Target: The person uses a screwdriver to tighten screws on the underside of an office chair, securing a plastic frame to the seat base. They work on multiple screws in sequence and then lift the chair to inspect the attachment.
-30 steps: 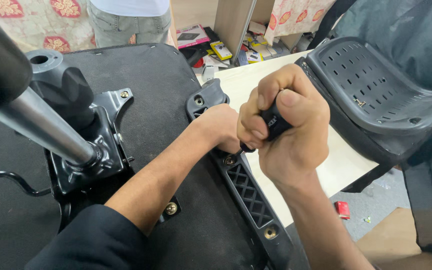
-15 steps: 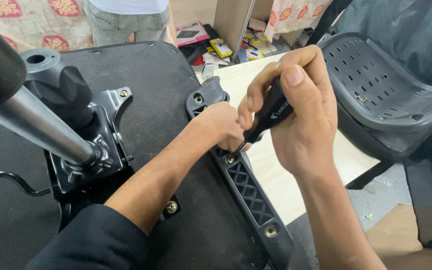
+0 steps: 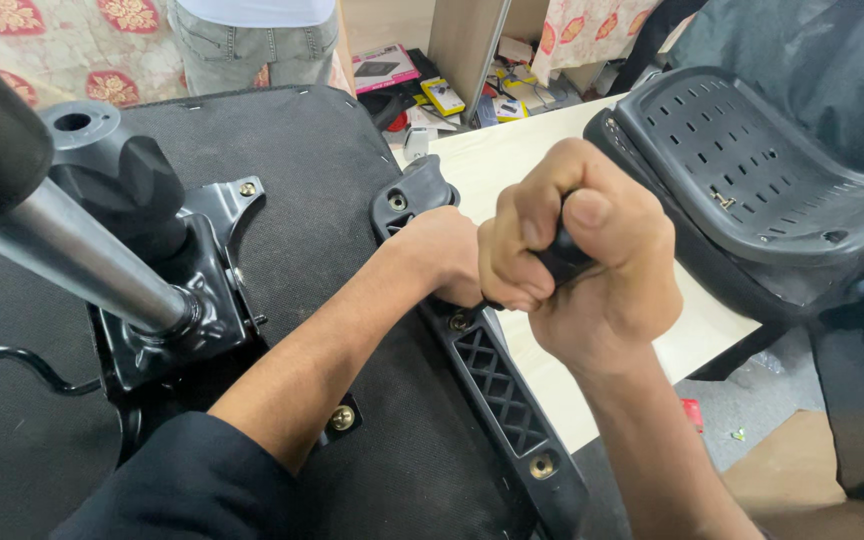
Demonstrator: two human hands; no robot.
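Note:
My right hand (image 3: pixel 592 270) is clenched in a fist around a black tool handle (image 3: pixel 560 262), of which only a small part shows between the fingers. The tool points down at the upper end of a black plastic armrest bracket (image 3: pixel 497 385) lying on the black fabric underside of an upturned chair seat (image 3: pixel 302 170). My left hand (image 3: pixel 440 255) rests on the bracket right against the right fist. Its fingers are hidden behind that fist. A brass bolt (image 3: pixel 542 465) sits in the bracket's near end.
A steel gas cylinder (image 3: pixel 62 250) rises from the black metal mechanism plate (image 3: pixel 202 300) at left. A perforated black chair shell (image 3: pixel 752 170) lies at right on a pale wooden tabletop (image 3: pixel 492 160). A person in jeans (image 3: pixel 252 40) stands beyond the seat, near boxes on the floor.
My right hand twisted the tool handle: it tilted up with the handle showing, then came back down into a tight fist. The left hand stayed on the bracket.

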